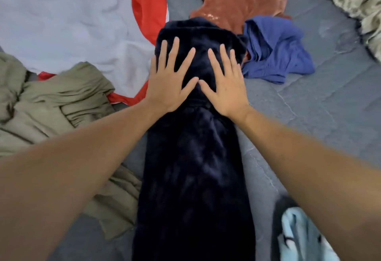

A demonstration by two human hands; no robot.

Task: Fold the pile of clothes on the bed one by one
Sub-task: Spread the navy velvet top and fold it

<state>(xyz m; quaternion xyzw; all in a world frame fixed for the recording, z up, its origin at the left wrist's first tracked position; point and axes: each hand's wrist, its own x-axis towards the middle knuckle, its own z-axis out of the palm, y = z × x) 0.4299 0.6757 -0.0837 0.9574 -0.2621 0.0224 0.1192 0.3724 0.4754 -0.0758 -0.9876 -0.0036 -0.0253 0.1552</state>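
Grey bed (321, 99) bears navy garment (195, 168) lengthwise, pointing away.

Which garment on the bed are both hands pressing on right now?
The long dark navy garment in the middle; the left hand and right hand lie flat on its far end. No other clothes are touched.

Both hands flat, palms down, side by side

Bare forearms reach forward from the lower corners — the left hand (169, 83) and right hand (224, 87) lie with fingers straight and spread, thumbs angled inward, tips nearly meeting.
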